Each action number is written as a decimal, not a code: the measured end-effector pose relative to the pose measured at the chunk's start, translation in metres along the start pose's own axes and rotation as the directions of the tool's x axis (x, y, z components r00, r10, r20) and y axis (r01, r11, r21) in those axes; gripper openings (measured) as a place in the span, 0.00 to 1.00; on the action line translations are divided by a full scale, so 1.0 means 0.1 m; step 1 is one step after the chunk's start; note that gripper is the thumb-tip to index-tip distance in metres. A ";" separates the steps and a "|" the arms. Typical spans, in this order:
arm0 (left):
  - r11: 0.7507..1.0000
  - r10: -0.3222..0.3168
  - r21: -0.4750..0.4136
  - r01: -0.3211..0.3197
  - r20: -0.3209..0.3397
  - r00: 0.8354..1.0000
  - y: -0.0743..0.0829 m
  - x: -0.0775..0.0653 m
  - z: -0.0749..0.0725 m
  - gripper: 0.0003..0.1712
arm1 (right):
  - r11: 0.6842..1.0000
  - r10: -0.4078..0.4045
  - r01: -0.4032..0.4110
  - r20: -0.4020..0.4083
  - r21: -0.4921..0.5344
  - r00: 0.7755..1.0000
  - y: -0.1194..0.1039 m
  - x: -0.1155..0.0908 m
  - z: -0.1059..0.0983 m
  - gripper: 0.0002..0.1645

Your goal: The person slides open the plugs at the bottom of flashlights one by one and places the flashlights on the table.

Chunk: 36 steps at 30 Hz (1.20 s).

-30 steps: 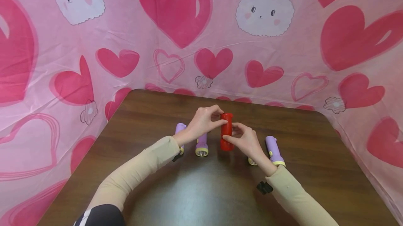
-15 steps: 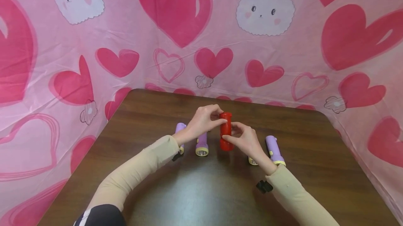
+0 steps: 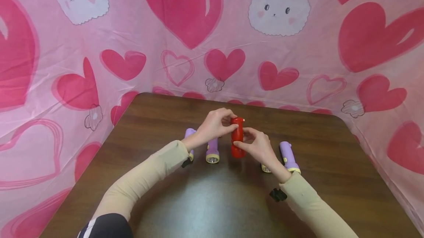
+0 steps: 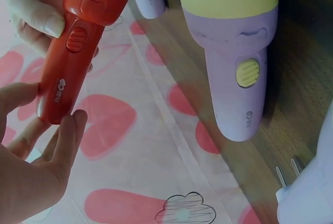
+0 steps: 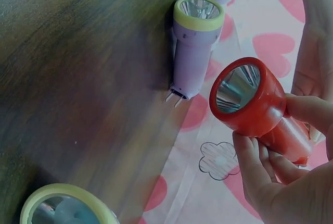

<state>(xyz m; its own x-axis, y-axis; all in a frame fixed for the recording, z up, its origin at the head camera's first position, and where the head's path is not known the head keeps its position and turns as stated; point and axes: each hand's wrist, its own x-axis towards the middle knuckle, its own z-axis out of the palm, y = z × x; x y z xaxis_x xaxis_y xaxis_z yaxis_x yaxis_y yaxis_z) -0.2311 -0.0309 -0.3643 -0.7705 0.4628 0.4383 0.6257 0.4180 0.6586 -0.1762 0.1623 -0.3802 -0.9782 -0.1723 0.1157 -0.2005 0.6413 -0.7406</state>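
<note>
Left hand (image 3: 215, 123) pinches the red flashlight (image 3: 237, 135) at its tail, right hand (image 3: 259, 145) (lower) near its head.

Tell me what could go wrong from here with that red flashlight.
The left hand and right hand hold the red flashlight by the fingers, so it might slip and drop.
A lowered wrist might knock a purple flashlight, since several are close by.
The bare prongs on one could scratch a hand or bend if bumped.
</note>
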 end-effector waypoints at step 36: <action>1.000 0.013 -0.005 -0.013 0.018 1.000 0.03 0.00 -0.01 0.13 | 1.000 -0.013 0.013 -0.006 -0.007 1.000 -0.05 0.00 0.01 0.28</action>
<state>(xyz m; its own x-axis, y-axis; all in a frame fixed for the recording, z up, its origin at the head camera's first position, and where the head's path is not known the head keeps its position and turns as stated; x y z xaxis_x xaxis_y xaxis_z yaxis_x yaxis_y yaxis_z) -0.2296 -0.0300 -0.3616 -0.7600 0.4825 0.4354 0.6349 0.4080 0.6561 -0.1754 0.1583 -0.3776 -0.9759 -0.1760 0.1291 -0.2134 0.6440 -0.7346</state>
